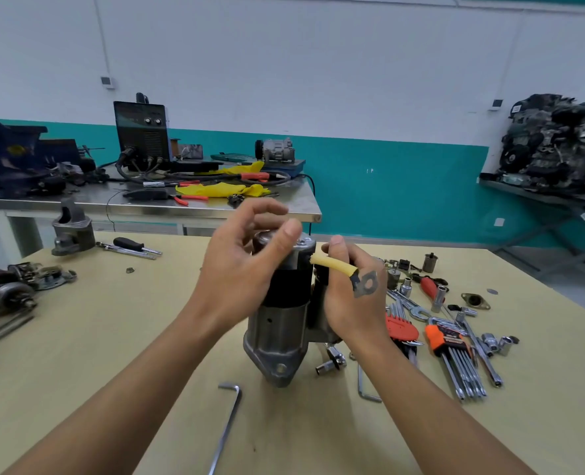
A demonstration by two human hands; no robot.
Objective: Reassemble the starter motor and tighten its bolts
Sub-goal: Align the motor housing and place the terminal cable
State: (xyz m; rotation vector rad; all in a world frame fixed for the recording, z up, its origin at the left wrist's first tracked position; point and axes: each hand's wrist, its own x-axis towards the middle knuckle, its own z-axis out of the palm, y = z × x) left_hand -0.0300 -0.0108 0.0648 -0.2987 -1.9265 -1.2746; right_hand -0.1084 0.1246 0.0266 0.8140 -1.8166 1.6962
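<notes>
Standing upright, starter motor (281,313) sits between loosely curled left fingers (277,241) and gripping right fingers (335,248).

Open surface (119,337) left of starter motor (281,323); right blocked by hex keys (455,354), sockets (332,363).

Both hands (239,269) (349,296) on upright starter motor (281,323)
</notes>
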